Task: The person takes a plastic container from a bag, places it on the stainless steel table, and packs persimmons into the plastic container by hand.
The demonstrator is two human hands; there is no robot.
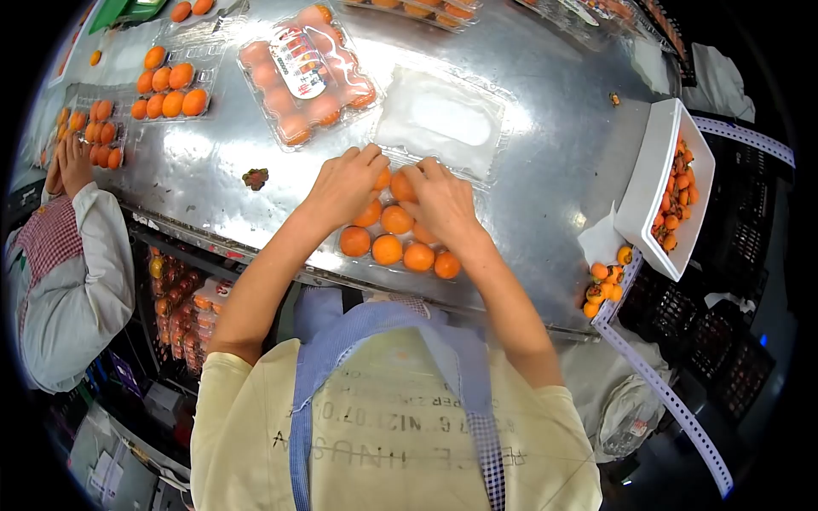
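An open clear plastic clamshell (pixel 341 256) lies in front of me, with rows of orange persimmons (pixel 396 220) in its base. Its transparent lid (pixel 486 170) is folded back flat on the far side. My left hand (pixel 348 186) curls over the far left corner, fingers closed around a persimmon (pixel 382 179) that is partly hidden. Beside it, my right hand (pixel 440 203) closes around another persimmon (pixel 402 186) in the far row. The hands cover part of the fruit.
A closed, labelled pack (pixel 311 77) of persimmons lies beyond my left hand. Open packs (pixel 170 92) stand farther left, near a co-worker's hands (pixel 72 166). At right are a white foam box (pixel 635 187) of small persimmons and a loose group (pixel 607 285). A dark scrap (pixel 255 179) lies on the metal table.
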